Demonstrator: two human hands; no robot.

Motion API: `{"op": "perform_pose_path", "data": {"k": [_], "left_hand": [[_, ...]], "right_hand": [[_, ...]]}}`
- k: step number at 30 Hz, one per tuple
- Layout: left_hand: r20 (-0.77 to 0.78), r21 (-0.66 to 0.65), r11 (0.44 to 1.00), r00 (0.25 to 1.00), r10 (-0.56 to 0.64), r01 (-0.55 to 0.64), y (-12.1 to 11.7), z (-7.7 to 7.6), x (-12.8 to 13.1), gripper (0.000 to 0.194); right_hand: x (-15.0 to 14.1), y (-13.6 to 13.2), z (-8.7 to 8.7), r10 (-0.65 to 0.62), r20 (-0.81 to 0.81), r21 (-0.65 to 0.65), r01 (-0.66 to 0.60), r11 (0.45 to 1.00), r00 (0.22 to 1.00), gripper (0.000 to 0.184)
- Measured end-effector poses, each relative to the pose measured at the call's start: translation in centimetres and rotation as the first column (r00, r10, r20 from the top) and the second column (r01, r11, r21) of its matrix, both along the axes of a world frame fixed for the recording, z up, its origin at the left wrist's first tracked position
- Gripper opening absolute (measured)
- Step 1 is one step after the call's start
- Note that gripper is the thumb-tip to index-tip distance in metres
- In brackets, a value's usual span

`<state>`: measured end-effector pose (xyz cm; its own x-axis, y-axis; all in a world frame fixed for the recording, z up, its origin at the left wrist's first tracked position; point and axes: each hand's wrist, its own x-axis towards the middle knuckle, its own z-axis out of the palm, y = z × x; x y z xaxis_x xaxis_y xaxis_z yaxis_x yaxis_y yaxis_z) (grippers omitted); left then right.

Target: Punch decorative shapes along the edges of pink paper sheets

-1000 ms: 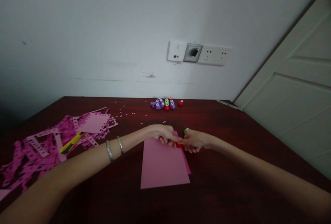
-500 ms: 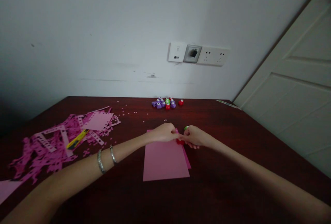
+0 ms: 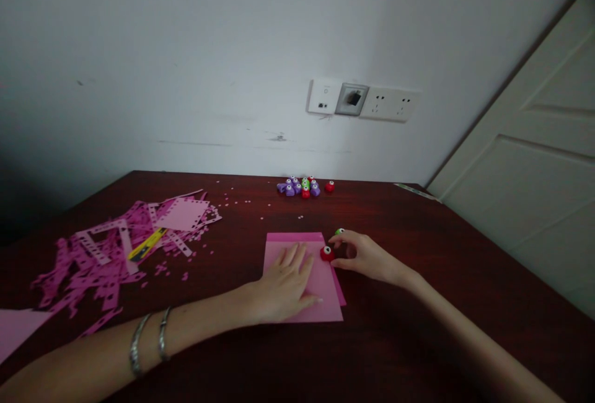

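Observation:
My left hand (image 3: pixel 287 288) lies flat with its fingers spread on a light pink sheet of paper (image 3: pixel 325 307). Under that sheet, a darker pink sheet (image 3: pixel 288 237) shows along the top and right edges. A small red paper punch (image 3: pixel 326 253) with a white, eye-like top sits at the sheet's upper right edge. The thumb and index finger of my right hand (image 3: pixel 356 253) curve around its right side and appear to touch it. Just behind those fingers, a green punch (image 3: pixel 339 231) is partly hidden.
Several purple, green and red punches (image 3: pixel 297 187) cluster near the wall, with another red one (image 3: pixel 330 186) beside them. At left, a yellow utility knife (image 3: pixel 147 245) rests on a heap of punched pink scraps (image 3: pixel 100 266). A thin strip (image 3: pixel 417 191) lies at the back right.
My left hand has left the red punch and moved down, flattening on the paper. My right hand has opened its grip somewhat but stays at the punch, now more visible. The view has shifted slightly.

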<state>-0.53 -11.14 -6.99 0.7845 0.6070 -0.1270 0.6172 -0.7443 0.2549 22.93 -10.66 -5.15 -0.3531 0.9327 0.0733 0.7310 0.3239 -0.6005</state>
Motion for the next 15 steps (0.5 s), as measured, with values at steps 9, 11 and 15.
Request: {"op": "perform_pose_path", "data": {"k": [9, 11, 15], "left_hand": [[0.019, -0.042, 0.999, 0.999, 0.026, -0.025, 1.7, -0.6, 0.1, 0.081], [0.010, -0.037, 0.999, 1.000, 0.024, -0.024, 2.2, -0.8, 0.1, 0.081], [0.023, -0.018, 1.000, 1.000, -0.001, 0.001, 2.6, -1.1, 0.1, 0.082]], "right_hand": [[-0.4, 1.8, -1.2, 0.016, 0.016, 0.035, -0.017, 0.999, 1.000, 0.018], [-0.4, 2.2, -1.2, 0.012, 0.016, 0.038, -0.012, 0.999, 1.000, 0.018], [-0.4, 2.4, -1.3, 0.013, 0.005, 0.048, -0.014, 0.999, 1.000, 0.018]]}}
